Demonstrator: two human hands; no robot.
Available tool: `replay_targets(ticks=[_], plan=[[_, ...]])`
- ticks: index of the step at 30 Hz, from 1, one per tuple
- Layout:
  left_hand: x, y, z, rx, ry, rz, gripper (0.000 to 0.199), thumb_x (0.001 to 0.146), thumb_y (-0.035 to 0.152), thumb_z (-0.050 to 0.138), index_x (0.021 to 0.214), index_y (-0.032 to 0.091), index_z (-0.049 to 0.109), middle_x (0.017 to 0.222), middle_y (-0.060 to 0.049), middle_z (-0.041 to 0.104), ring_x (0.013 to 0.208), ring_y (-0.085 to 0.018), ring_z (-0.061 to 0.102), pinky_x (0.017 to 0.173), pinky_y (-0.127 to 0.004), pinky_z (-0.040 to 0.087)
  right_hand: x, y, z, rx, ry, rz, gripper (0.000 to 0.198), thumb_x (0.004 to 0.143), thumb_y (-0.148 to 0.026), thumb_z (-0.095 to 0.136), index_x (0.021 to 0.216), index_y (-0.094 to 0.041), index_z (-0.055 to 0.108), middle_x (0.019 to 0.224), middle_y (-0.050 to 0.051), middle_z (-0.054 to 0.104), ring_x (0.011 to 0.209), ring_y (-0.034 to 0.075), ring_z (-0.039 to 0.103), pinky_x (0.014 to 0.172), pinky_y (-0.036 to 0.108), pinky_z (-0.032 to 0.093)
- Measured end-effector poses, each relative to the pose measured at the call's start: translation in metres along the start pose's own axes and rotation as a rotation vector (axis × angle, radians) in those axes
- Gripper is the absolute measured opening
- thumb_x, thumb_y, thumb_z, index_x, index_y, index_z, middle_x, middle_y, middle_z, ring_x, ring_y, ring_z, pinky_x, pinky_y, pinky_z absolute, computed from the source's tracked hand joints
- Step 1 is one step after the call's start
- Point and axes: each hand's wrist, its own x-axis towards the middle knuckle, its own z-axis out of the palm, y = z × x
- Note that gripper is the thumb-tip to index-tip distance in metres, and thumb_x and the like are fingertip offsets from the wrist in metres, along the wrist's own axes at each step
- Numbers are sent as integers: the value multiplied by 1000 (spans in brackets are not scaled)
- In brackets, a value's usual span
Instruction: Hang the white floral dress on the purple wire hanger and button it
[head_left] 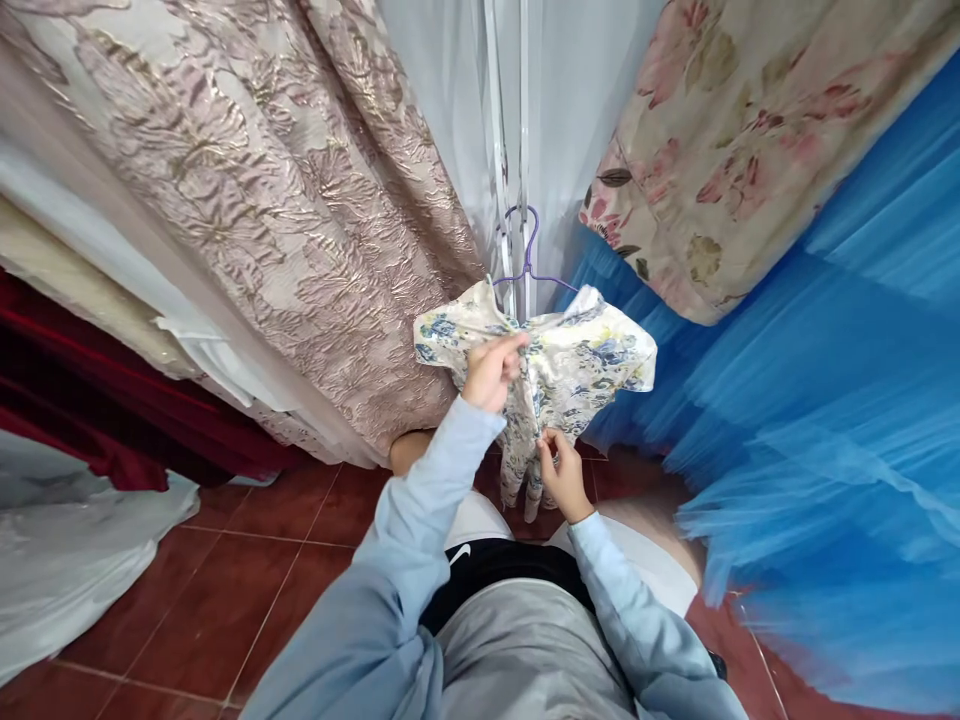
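A cream short-sleeved dress (pixel 585 365) with blue and yellow flowers hangs in front of me on a purple hanger (pixel 529 250). An opening or seam runs down its middle from the neckline. Up near the neckline, my left hand (pixel 495 372) is closed on the cloth at that edge, its index finger reaching toward the top. Lower on the same line, my right hand (pixel 561 470) pinches the edge between thumb and fingers. What small part each hand grips, such as a zipper, is too small to make out. The dress's lower part hangs narrow between my knees.
White straps (pixel 523 120) run up behind the hanger. To the left hang a pink embossed gown (pixel 300 200) and a dark red one (pixel 97 400). A floral skirt (pixel 720 170) and blue tulle (pixel 840 420) crowd the right. Red tiles (pixel 262 580) cover the floor.
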Motion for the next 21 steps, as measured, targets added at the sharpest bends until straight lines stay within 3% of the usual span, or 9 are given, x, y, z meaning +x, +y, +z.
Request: replay_targets(ticks=[4,7,10,14,17,19,21], plan=[[32,43,24,-74,-43,-115,18,89,13,68,73,8,63,49,11,30,37,1,18,38,-15,13,18,7,-9,-80,10,11,20,99,-35,44,99,-21,57,86,6,65,78,21,59,75,31,44],[46,60,28,-98,-36,-126,18,92,15,65,76,10,61,51,12,30,36,1,16,36,-14,14,18,18,-12,-129,-44,20,21,99,-36,42,99,-20,57,90,8,66,78,21,59,76,32,44],[51,63,24,-64,-50,-110,19,91,18,68,76,11,60,52,12,28,36,1,15,36,-15,13,7,31,-13,-154,-108,39,23,99,-37,41,98,-20,57,92,9,67,79,22,60,76,33,45],[41,46,11,133,-149,-23,19,85,23,76,77,11,64,51,11,33,38,0,18,39,-16,14,-1,39,-18,-123,-151,93,23,98,-39,45,95,-20,57,83,6,66,71,21,60,69,32,45],[30,29,1,398,-210,212,21,84,30,78,79,12,68,54,6,47,43,-3,34,43,-18,25,16,20,-29,-45,-50,91,23,97,-42,50,97,-20,58,80,4,64,70,20,59,68,31,46],[25,22,-4,592,-199,462,21,86,31,75,78,13,69,61,1,57,53,-8,50,52,-21,39,40,-9,-38,46,55,35,24,96,-44,56,100,-20,60,83,4,65,75,20,59,72,32,48],[22,20,-7,791,-142,732,17,89,27,72,78,14,69,76,-3,65,72,-14,61,69,-27,50,72,-43,-43,142,38,-35,27,97,-46,56,93,-21,63,82,3,64,74,19,57,72,32,48]])
